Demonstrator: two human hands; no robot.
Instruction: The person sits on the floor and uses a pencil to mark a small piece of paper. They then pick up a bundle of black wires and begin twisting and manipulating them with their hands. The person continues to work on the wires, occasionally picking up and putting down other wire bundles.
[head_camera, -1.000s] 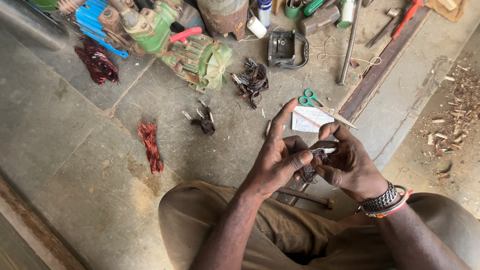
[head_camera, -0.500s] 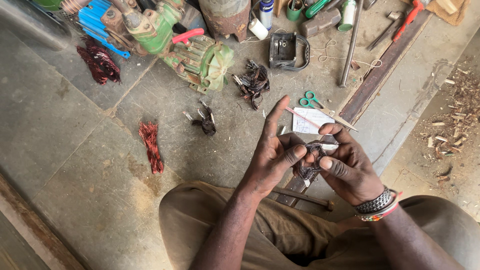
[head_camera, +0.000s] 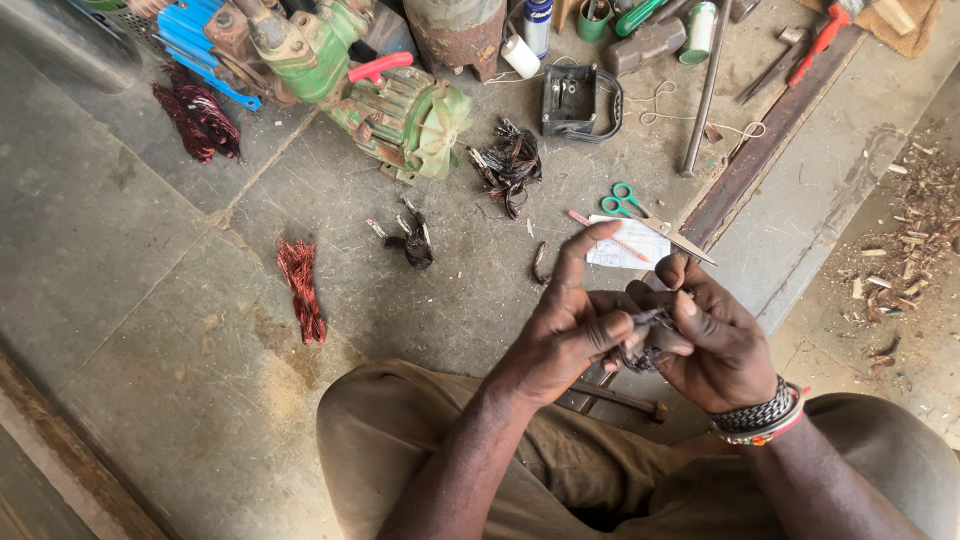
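Both hands meet just above the person's lap, pinched together on one small dark bundle of wire (head_camera: 645, 335). The left hand (head_camera: 565, 335) grips it from the left with thumb and bent fingers, its index finger standing up straight; the right hand (head_camera: 715, 340) closes on it from the right, thumb on top. The bundle sits between the two sets of fingertips, mostly hidden by them, so only a frayed dark tuft shows. A beaded bracelet (head_camera: 760, 415) circles the right wrist.

On the concrete floor just beyond the hands lie a slip of white paper (head_camera: 630, 245) and green-handled scissors (head_camera: 640, 210), touching each other. Further left rest a small dark wire scrap (head_camera: 412, 240) and a strand of reddish copper winding (head_camera: 300, 290), well apart from the hands. A larger dark wire clump (head_camera: 510, 165) lies near a green electric motor (head_camera: 400, 110). Under the hands, a hammer (head_camera: 620, 397) lies across the floor beside the knee, partly covered
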